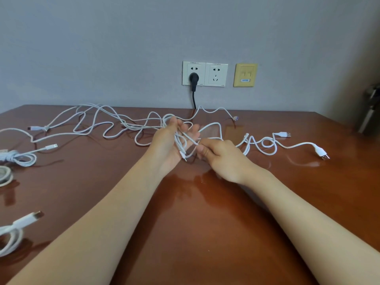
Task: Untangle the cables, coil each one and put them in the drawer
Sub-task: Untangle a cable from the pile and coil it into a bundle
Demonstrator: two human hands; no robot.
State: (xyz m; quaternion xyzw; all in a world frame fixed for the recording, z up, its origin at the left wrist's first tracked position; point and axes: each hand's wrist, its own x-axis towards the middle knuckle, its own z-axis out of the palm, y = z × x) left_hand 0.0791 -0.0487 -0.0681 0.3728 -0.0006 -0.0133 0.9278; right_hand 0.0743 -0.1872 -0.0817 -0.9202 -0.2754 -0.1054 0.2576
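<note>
1. The left hand [171, 145] is raised palm-up with its fingers [186, 128] spread nearly straight. It serves as a former: loops of a white charging cable [178, 141] run round the fingers, and the cable's small connector [183, 155] hangs below the palm.
2. The right hand [222, 159] pinches the same cable between thumb and forefinger, just beside the left fingertips, probably to feed the next turn taut.
3. Beyond and to the left of the left fingers, tangled cables [128, 125] sprawl over the wooden table [205, 223], so the untangling looks unfinished.
4. Past the right knuckles lies a slack stretch ending in a USB plug [320, 153].
5. Finished coils [12, 157] sit well apart from both hands at the table's left edge, and no drawer is in view.
</note>
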